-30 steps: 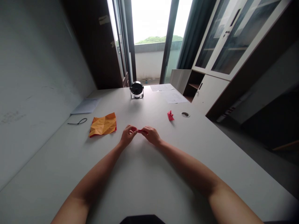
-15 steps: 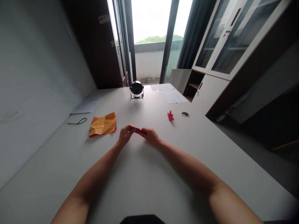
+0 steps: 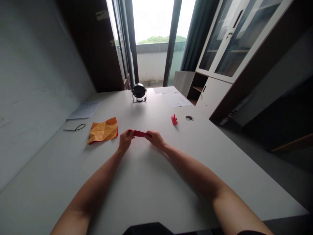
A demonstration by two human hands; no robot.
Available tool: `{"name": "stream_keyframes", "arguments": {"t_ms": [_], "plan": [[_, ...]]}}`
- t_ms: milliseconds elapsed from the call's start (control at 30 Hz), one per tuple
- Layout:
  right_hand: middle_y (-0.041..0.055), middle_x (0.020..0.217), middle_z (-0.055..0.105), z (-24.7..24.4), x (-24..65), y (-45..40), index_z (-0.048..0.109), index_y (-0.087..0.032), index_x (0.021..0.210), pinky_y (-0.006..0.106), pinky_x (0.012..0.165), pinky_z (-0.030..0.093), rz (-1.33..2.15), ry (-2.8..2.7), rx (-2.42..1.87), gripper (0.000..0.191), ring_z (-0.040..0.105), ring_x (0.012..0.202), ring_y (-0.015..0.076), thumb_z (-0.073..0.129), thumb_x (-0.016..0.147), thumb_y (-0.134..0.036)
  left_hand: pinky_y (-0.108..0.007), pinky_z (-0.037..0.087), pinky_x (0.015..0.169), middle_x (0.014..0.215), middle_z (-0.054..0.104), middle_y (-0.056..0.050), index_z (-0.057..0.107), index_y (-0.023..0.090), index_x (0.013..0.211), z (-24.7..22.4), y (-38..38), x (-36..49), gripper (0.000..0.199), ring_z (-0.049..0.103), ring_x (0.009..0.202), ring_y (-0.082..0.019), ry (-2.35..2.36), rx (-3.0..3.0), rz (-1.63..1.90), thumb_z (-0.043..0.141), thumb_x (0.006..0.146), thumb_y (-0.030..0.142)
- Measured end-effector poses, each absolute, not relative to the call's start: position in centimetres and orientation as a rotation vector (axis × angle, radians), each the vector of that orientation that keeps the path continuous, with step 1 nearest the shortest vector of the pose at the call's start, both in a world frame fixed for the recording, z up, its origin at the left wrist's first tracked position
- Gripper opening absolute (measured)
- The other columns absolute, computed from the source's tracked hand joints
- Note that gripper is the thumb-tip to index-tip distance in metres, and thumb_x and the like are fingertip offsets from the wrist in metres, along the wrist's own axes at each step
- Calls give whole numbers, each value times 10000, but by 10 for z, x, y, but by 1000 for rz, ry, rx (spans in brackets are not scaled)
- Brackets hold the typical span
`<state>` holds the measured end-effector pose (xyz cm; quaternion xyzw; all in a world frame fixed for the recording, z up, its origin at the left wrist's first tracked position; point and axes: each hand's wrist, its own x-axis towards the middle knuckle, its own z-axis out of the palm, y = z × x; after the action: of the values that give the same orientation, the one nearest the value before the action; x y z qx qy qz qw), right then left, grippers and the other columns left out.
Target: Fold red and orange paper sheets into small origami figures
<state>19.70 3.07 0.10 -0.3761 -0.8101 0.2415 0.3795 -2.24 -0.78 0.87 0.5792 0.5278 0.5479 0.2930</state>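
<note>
I am watching two bare hands well in from the near edge of the table (image 3: 146, 182), about midway between its left and right edges. The left hand (image 3: 126, 139) is pinching one end of a folded red paper strip (image 3: 140, 133), and the right hand (image 3: 155, 139) is gripping the other, so both sets of fingers are closed on the paper while its middle is showing between them. I am reading that two-ended hold as a way of holding the strip straight, since thin paper is likely to sag or twist from a single end. At this distance I cannot tell whether the strip is touching the table or hovering just above it. Toward the left edge, an orange sheet (image 3: 104, 130) is lying spread out and creased, near the left hand yet apart from it (its folds are propping parts of it slightly up). Toward the right edge, a small red folded piece (image 3: 174, 119) is sitting just beside the round cable hole (image 3: 189, 118), presumably set aside there so that nothing is brushing its delicate points. By the middle of the far edge, a round black device (image 3: 139, 91) is sitting out of the hands' way; papers (image 3: 178, 99) are lying toward the far right corner, and a black looped tie (image 3: 75, 128) is resting near the left edge.
</note>
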Motion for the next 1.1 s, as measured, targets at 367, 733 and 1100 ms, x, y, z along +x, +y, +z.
{"name": "stream_keyframes", "arguments": {"t_ms": [367, 733, 1100], "plan": [[-3, 738, 616, 1, 202, 37, 675, -193, 857, 231, 610, 362, 512, -2029, -959, 130, 497, 623, 121, 595, 923, -272, -290, 509, 698, 804, 734, -49, 719, 195, 970, 11, -7, -23, 262, 676, 745, -185, 1461, 1697, 1404, 587, 886, 405], [79, 826, 661, -3, 287, 93, 658, -170, 832, 273, 691, 394, -10, -1740, -1610, 97, 582, 772, 196, 594, 884, -221, -365, 466, 875, 961, 707, -68, 690, 214, 937, 8, 6, -59, 244, 630, 925, -250, 2023, 1839, 1303, 486, 904, 344], [102, 918, 659, -15, 317, 105, 577, -183, 1014, 287, 676, 385, -59, -1528, -1875, 196, 579, 793, 215, 638, 846, -264, -520, 336, 1043, 1251, 565, -154, 628, 208, 1144, 1, 13, -92, 358, 456, 1216, -368, 2580, 1779, 1008, 600, 818, 353]]}}
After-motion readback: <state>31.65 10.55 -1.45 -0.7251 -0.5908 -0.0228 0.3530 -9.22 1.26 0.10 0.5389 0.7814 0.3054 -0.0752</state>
